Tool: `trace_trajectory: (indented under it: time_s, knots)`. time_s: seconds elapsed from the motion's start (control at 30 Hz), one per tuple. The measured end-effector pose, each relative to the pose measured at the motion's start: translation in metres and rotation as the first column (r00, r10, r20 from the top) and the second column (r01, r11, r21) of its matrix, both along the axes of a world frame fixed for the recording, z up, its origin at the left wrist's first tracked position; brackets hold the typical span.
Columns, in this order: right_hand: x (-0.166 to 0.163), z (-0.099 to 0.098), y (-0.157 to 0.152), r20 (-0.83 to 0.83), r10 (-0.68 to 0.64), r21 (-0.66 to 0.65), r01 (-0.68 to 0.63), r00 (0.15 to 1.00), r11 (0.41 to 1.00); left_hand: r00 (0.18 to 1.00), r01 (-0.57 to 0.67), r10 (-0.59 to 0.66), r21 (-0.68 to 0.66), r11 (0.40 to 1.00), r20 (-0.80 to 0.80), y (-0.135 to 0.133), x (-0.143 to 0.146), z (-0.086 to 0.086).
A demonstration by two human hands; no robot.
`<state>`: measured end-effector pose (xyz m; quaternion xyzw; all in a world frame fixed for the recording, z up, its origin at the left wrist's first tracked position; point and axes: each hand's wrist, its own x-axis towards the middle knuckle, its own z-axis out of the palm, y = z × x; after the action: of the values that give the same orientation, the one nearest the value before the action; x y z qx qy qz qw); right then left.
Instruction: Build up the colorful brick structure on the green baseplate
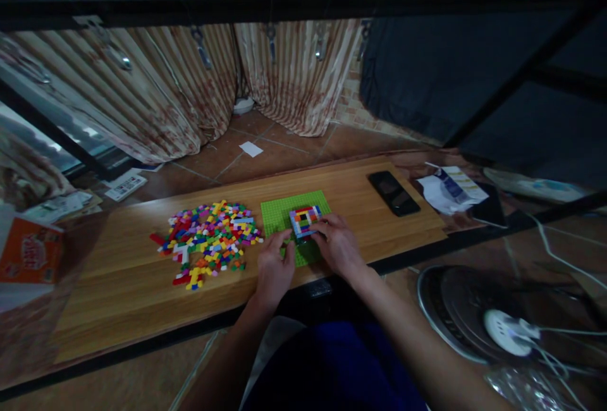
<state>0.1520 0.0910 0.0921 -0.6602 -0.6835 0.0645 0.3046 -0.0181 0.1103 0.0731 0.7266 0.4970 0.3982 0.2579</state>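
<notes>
The bench (pixel 142 284) runs wide under my arms, a long wooden board, and most of what matters sits in the stretch just ahead of my hands. The green baseplate (pixel 284 215) lies flat right in front of me, its near edge tucked under my fingers. To the left of my left hand (pixel 274 270) spreads the heap of loose coloured bricks (pixel 208 240), close enough to reach without shifting my body; off beyond my right hand (pixel 337 248) a dark phone (pixel 393 193) lies well apart, with some papers (pixel 450 190) farther out still. The small striped build (pixel 305 220) stands on the plate just past my fingertips, touching my right hand. My left hand rests on the plate's near edge with fingers bent, pinning it down; my right curls against the build's near side, and I cannot tell whether a brick is pinched in those fingers. To do this well, I judge the left hand should hold the plate flat so it cannot slide, while the right presses straight down, studs lined up first, so the piece seats squarely. Pushing at a slant could pop neighbouring rows loose. The light is dim, so I would check alignment by feel.
</notes>
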Motion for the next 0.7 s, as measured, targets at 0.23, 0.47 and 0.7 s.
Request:
trace_trajectory:
  time_s: [0.23, 0.47, 0.7]
  knots:
    - [-0.006, -0.015, -0.001, -0.098, -0.078, 0.037, 0.082, 0.992, 0.996, 0.999, -0.015, 0.016, -0.04, 0.999, 0.033, 0.003, 0.012, -0.001]
    - [-0.007, -0.016, -0.004, -0.239, -0.124, 0.034, 0.136, 0.963, 0.99, 0.999, -0.025, 0.026, -0.031, 0.999, 0.038, 0.005, 0.015, -0.006]
    - [-0.002, -0.016, -0.005, -0.493, -0.21, -0.012, 0.234, 0.845, 0.972, 0.998, -0.05, 0.051, -0.036, 0.998, 0.037, 0.003, 0.018, -0.009]
